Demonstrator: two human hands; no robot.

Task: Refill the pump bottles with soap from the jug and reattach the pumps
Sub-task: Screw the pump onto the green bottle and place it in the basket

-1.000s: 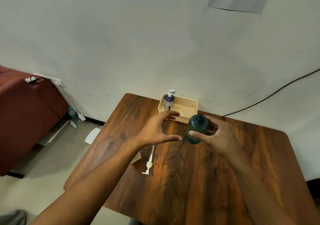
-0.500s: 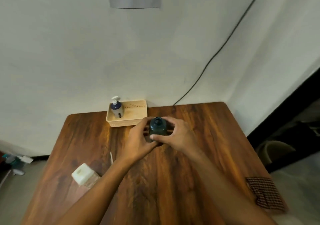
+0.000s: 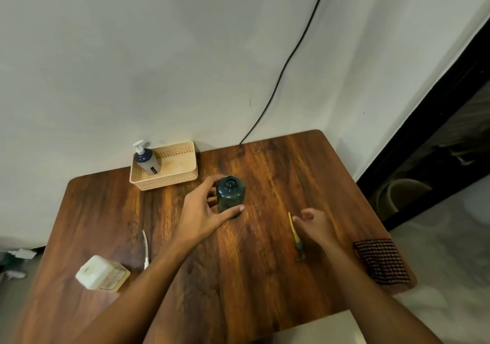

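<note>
A dark green bottle (image 3: 230, 193) with an open neck stands upright on the wooden table (image 3: 259, 277). My left hand (image 3: 203, 211) wraps around it, thumb in front and fingers behind. My right hand (image 3: 314, 224) hovers to the right with loosely curled fingers, just beside a pump with a yellow tube (image 3: 296, 235) lying on the table. A white pump (image 3: 145, 248) lies left of my left forearm. The white soap jug (image 3: 102, 273) stands at the table's left front. A blue pump bottle (image 3: 146, 158) with its pump on stands in the beige basket (image 3: 169, 178).
A dark checked cloth (image 3: 381, 261) lies at the table's right edge. A black cable (image 3: 289, 59) runs down the wall to the table's back edge. Right of the table is a dark opening with a bucket (image 3: 403, 192) on the floor.
The view has swung right. My right hand has let go of the green bottle and moved right, down toward the yellow-tubed pump. My left hand has closed around the bottle.
</note>
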